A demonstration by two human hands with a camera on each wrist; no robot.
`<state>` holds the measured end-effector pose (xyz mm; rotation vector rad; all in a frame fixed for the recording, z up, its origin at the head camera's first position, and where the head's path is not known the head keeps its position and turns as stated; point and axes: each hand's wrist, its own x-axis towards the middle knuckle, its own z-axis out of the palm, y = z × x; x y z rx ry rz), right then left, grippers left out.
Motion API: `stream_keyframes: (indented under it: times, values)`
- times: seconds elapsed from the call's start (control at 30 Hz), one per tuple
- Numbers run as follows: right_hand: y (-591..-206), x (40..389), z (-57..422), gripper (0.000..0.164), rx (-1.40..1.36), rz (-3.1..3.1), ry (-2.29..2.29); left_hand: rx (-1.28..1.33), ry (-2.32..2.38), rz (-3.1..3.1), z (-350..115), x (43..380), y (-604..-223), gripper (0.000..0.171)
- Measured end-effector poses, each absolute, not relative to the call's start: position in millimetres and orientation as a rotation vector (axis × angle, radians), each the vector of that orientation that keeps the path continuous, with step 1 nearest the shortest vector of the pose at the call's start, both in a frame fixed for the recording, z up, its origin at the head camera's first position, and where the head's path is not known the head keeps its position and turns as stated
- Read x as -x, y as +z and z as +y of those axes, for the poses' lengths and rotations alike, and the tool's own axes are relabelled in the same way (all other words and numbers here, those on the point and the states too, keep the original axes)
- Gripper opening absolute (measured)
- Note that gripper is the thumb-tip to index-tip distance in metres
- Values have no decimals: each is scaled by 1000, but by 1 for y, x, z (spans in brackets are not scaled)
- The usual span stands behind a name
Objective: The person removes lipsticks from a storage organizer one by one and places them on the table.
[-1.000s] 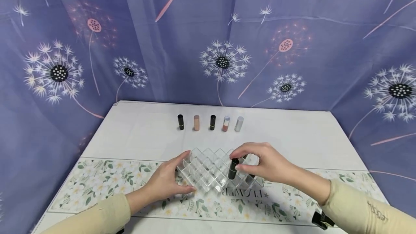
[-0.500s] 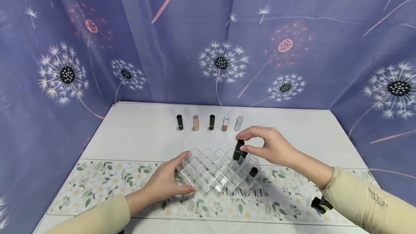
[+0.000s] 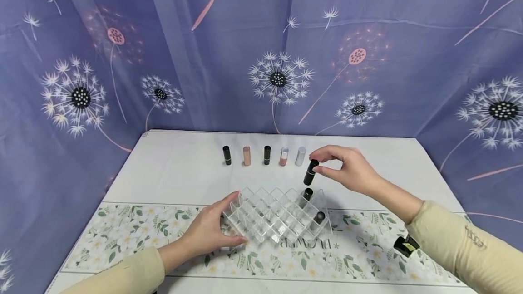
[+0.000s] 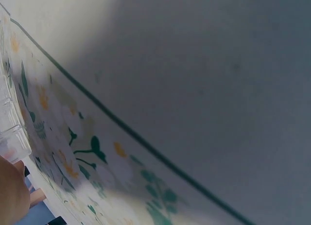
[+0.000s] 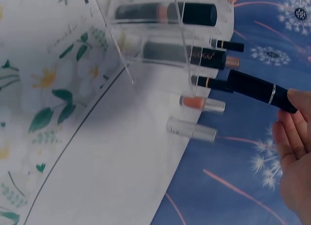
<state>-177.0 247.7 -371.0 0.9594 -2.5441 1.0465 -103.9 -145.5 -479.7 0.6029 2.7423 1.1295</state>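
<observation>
A clear plastic lipstick organizer (image 3: 261, 217) with diamond-shaped slots sits on the floral strip of the table. My left hand (image 3: 210, 226) grips its left end, fingers at the back edge and thumb at the front. Two black lipsticks stand in its right part, one lipstick (image 3: 307, 194) towards the back and another lipstick (image 3: 319, 217) near the right end. Above and behind that end, my right hand (image 3: 347, 167) pinches a black lipstick (image 3: 309, 173) by its upper part, between thumb and fingertips. A silver ring shows round this lipstick (image 5: 252, 86) in the right wrist view.
Behind the organizer, several lipsticks stand in a row: a black lipstick (image 3: 227, 155), a rose-gold lipstick (image 3: 247, 156), another black lipstick (image 3: 267, 155), a clear-and-pink lipstick (image 3: 283, 156) and a silver lipstick (image 3: 300, 156). A purple dandelion curtain (image 3: 229, 58) hangs behind the white table (image 3: 171, 171).
My right hand has lifted the black lipstick out of the organizer and carried it back and to the right. The left hand keeps its grip on the organizer.
</observation>
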Motion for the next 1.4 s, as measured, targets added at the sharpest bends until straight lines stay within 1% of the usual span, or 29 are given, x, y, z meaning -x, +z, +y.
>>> stream_keyframes:
  times: [0.5,0.8,1.03,1.4]
  values:
    - [-379,210,274,29,-784,-2633,973,-607,1147,2745,-147,102,-482,118]
    - [-383,231,287,26,-725,-2636,932,-613,1130,2755,-146,102,-481,118]
    - [-389,239,291,25,-676,-2664,955,-621,1129,2753,-146,103,-481,119]
    - [-414,246,288,25,-661,-2664,1008,-613,1129,2750,-146,103,-481,118]
